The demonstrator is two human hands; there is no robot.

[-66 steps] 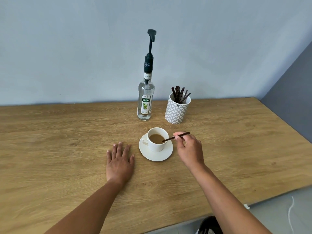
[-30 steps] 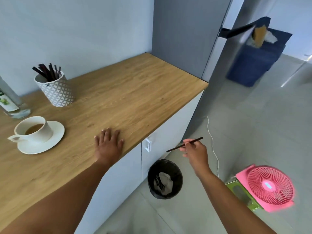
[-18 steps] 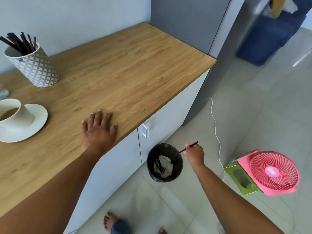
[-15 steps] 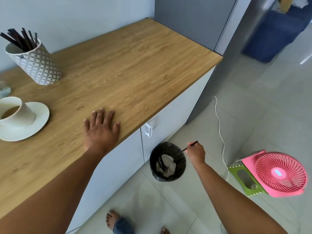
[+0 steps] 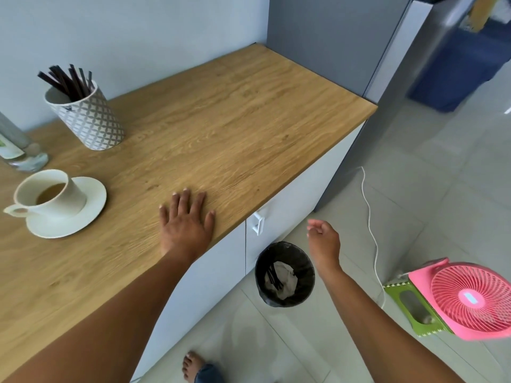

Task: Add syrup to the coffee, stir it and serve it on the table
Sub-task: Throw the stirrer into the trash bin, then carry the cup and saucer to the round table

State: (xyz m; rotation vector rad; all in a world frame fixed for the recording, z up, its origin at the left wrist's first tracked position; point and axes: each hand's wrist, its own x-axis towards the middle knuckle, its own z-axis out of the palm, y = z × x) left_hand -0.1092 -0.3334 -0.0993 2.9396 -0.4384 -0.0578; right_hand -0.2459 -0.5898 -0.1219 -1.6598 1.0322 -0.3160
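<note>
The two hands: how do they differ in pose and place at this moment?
The left hand lies flat, palm down, fingers spread, on the wooden counter near its front edge. The right hand touches nothing; it hangs in the air beyond the counter, above the floor and beside the black bin. Its fingers are loosely curled, while those of the left hand are straight. Both hands are empty.

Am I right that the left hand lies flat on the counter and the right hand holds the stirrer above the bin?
Not quite. The head view shows the right hand empty, fingers loosely curled, above the bin; dark sticks lie inside the bin. The rest stands: the left hand lies flat on the counter.
</note>
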